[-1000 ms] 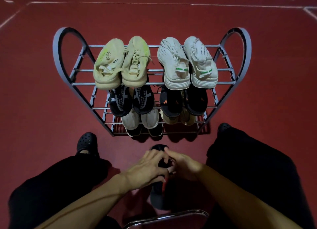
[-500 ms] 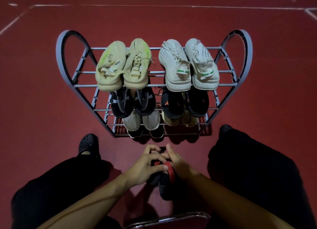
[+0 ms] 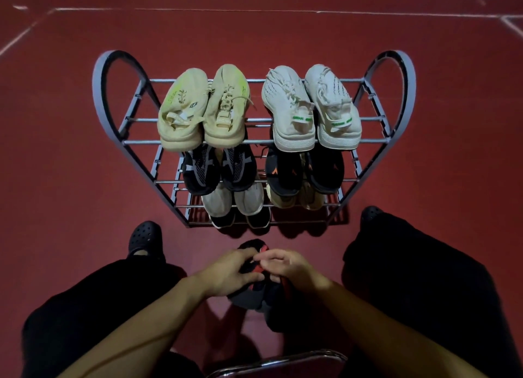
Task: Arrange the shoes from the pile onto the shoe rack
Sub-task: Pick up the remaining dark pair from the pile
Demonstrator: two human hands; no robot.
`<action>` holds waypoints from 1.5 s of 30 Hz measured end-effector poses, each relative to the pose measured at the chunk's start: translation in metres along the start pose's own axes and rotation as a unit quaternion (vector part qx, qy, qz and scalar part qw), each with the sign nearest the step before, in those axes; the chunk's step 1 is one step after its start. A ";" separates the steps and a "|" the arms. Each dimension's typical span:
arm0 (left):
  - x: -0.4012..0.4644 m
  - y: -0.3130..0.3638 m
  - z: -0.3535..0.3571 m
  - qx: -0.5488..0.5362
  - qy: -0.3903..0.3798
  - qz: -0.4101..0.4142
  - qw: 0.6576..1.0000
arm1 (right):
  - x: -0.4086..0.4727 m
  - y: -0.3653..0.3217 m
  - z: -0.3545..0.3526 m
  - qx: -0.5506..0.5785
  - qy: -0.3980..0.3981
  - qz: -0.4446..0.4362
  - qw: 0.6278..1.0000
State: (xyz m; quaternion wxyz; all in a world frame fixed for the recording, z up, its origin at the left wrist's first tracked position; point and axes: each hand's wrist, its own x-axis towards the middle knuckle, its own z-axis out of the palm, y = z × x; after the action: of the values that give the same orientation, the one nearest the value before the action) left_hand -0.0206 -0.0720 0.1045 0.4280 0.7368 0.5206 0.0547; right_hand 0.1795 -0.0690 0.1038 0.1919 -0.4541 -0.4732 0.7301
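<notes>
Nearest, a chrome chair edge (image 3: 277, 362) shows at the bottom, between two legs in black trousers (image 3: 93, 315). Both forearms reach forward over the floor (image 3: 56, 179). The left hand (image 3: 229, 275) curls its fingers round a black shoe with red trim (image 3: 252, 292), and the right hand (image 3: 285, 265) pinches the same shoe at its red part; the shoe sits low between the knees, just short of the rack. A black clog (image 3: 145, 236) is on the left foot, and the toe of another (image 3: 370, 212) peeks out beyond the right knee.

Beyond stands the rack (image 3: 113, 74), grey, with arched ends and bar shelves. Its lower shelves hold pale shoes (image 3: 246, 199) and, above them, dark pairs (image 3: 218, 168), partly hidden by the top row. On top lie a yellowish pair (image 3: 203, 108) and a white pair (image 3: 311, 108), heels toward the person.

The floor is dark red, with white lines (image 3: 254, 11) beyond.
</notes>
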 end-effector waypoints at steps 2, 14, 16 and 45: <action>0.000 -0.005 -0.004 0.022 -0.006 -0.001 1.000 | -0.002 -0.005 -0.001 -0.043 -0.056 0.019 0.997; -0.004 -0.032 -0.007 -0.044 -0.020 -0.072 0.996 | -0.005 0.006 -0.020 -0.324 0.048 0.149 0.933; -0.004 -0.035 -0.007 -0.067 -0.019 -0.082 0.994 | -0.004 0.006 -0.026 -0.382 0.047 0.181 0.905; -0.003 -0.027 -0.002 -0.152 -0.003 -0.067 0.986 | -0.006 -0.016 -0.052 -0.616 0.107 0.176 0.760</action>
State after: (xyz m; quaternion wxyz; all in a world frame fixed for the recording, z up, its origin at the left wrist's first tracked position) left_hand -0.0428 -0.0714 0.0879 0.5393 0.6271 0.5528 0.1020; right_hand 0.2240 -0.0393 0.1130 -0.2122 -0.6247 -0.7091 0.2488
